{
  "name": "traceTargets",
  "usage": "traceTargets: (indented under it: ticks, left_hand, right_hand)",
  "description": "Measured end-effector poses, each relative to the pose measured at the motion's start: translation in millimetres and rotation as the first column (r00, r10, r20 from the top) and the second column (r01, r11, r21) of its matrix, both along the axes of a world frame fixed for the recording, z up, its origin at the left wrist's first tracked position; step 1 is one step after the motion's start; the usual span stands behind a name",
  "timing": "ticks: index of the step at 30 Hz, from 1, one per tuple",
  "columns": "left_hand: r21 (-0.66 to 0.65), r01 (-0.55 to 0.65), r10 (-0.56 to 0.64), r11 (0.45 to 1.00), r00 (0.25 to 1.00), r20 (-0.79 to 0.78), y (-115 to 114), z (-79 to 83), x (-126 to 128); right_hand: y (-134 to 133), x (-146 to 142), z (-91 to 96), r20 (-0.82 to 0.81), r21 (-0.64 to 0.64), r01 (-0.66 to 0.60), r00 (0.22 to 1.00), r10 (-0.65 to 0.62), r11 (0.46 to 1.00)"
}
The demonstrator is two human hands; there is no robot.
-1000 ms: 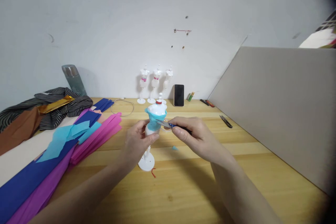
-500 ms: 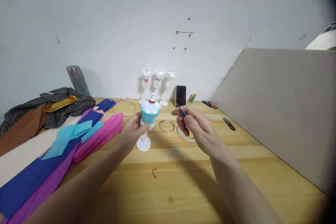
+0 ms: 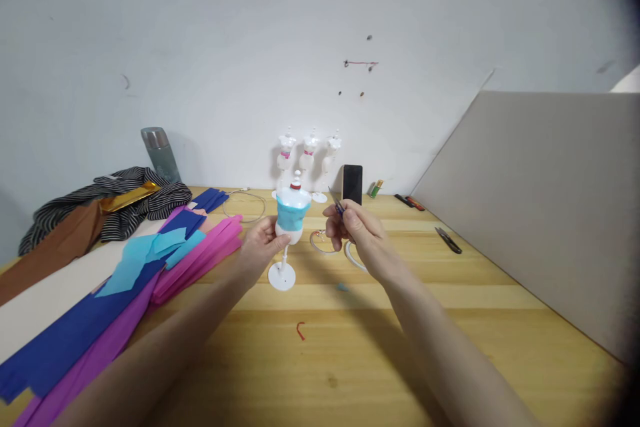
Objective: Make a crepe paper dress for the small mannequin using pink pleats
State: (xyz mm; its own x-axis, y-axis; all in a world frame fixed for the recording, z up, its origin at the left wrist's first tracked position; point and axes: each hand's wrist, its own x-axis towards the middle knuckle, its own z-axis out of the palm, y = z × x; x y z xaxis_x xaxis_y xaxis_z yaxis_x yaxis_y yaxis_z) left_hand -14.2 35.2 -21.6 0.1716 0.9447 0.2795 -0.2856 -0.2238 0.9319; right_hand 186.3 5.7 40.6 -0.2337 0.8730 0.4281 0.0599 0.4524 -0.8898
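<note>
The left hand (image 3: 261, 241) had its grip closed around the hips of a white mannequin (image 3: 295, 199), upright over the desk (image 3: 240, 353), though whether its base touched the wood was unclear; a light-blue wrap (image 3: 292, 215) circled its chest, a red band (image 3: 295, 187) its neck; the right hand (image 3: 361, 235), apart to the right, had its grip around small scissors (image 3: 340, 208), points upward; a red strip (image 3: 301, 331) lay nearer the viewer.
</note>
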Motion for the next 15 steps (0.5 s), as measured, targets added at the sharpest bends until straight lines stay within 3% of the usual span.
traceTargets:
  ticks: [7, 10, 15]
  left_hand:
    - [0.001, -0.005, 0.005, 1.0, 1.0, -0.016, -2.3, 2.1, 1.7]
    - [0.001, -0.006, 0.006, 1.0, 1.0, -0.015, -4.4, 1.9, 2.5]
    - [0.011, 0.024, -0.024, 1.0, 0.998, -0.062, -1.7, -7.4, 3.2]
  right_hand:
    - [18.2, 9.4, -11.8, 0.035, -0.156, 0.037, 0.999, -0.031, 0.987]
    - [31.6, 9.8, -27.5, 0.084, -0.257, 0.041, 0.996, -0.02, 0.966]
    - [47.3, -2.1, -61.7, 0.192, -0.346, 0.15, 0.978, -0.087, 0.926]
